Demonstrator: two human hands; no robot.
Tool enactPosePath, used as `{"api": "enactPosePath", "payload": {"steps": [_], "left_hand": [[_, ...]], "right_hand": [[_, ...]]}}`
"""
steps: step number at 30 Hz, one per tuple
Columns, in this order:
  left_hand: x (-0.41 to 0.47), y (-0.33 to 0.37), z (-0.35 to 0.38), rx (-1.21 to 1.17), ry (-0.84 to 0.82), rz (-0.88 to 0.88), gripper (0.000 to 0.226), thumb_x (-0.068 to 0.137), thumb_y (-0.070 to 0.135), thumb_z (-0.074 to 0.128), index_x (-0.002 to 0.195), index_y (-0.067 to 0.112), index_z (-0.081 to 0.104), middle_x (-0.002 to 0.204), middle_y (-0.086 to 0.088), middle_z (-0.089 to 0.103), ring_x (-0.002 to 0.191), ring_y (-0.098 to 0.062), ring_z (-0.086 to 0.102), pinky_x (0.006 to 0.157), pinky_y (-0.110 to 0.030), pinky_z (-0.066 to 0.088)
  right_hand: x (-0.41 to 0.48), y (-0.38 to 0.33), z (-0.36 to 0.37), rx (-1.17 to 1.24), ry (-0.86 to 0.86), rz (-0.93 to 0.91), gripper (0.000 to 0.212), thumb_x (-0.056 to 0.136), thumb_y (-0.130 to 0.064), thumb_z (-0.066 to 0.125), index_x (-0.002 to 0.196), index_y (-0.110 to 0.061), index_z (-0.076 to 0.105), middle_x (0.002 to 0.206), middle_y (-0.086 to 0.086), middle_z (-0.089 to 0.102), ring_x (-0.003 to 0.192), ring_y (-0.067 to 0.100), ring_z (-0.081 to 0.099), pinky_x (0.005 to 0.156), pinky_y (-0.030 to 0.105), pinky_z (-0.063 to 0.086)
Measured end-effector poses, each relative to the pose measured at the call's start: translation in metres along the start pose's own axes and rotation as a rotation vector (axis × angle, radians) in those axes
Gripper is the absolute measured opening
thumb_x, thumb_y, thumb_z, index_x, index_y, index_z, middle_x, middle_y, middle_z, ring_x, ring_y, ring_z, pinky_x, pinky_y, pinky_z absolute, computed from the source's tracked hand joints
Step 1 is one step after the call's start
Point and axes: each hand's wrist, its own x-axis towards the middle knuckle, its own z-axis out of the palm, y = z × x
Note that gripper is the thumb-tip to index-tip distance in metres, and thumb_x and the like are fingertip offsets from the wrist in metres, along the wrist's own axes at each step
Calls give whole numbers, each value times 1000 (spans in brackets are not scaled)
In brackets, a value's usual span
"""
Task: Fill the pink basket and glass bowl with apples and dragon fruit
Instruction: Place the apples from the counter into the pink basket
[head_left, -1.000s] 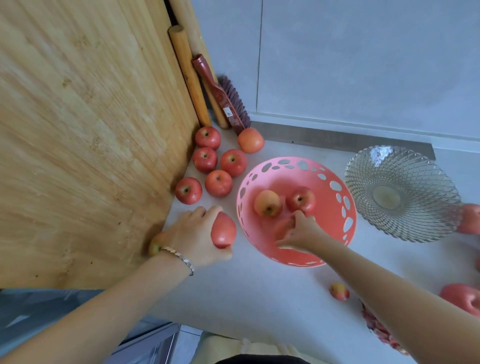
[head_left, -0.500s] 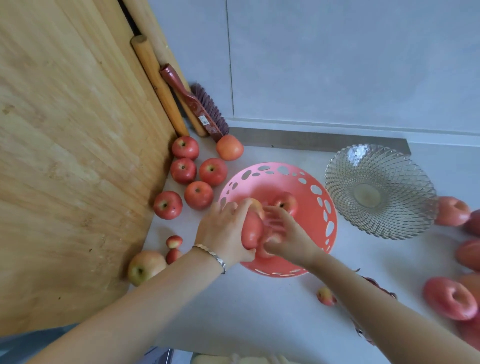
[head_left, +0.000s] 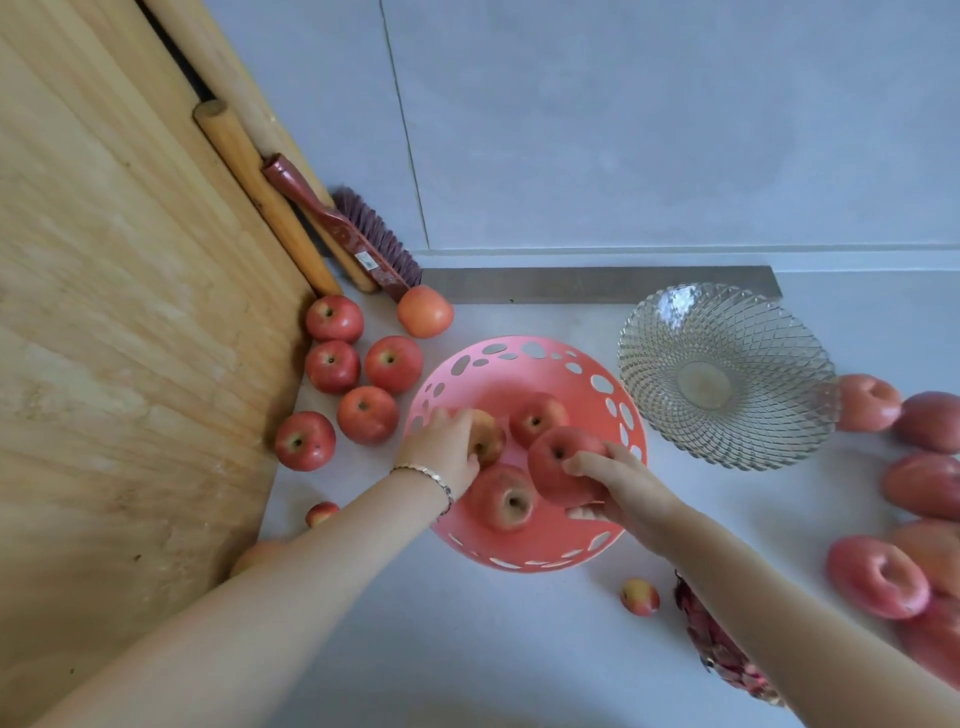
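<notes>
The pink basket (head_left: 519, 349) stands mid-counter with several apples in it. My right hand (head_left: 623, 491) is shut on a red apple (head_left: 556, 462) at the basket's right side, just above the others. My left hand (head_left: 441, 452) reaches in from the left, its fingers loosely against a yellowish apple (head_left: 491, 441). Just below that hand, a red apple (head_left: 504, 501) lies free in the basket. The glass bowl (head_left: 779, 332) stands empty to the right. Several red apples (head_left: 366, 413) lie left of the basket. A scaly red dragon fruit (head_left: 719, 647) shows under my right forearm.
A large wooden board (head_left: 130, 364) leans along the left, with rolling pins (head_left: 260, 192) and a brush (head_left: 343, 228) behind it. Several big pink-red fruits (head_left: 878, 577) crowd the right edge. Two small fruits (head_left: 640, 596) (head_left: 321, 513) lie near the front.
My left hand carried a red apple from the counter into the basket and let go of it. My right hand has taken hold of a red apple inside the basket.
</notes>
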Motion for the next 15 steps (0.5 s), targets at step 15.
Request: {"api": "enactPosePath", "payload": {"steps": [15], "left_hand": [[45,-4,34,-246,135,-93,45,80,38,61,111,13,42,137,-18,29,118,-33,43,85,-38,36]], "right_hand": [[21,16,26,18,-253,182,65,51,-35,63,115,-23,58,98,4,55,86,17,50,66,27,43]]}}
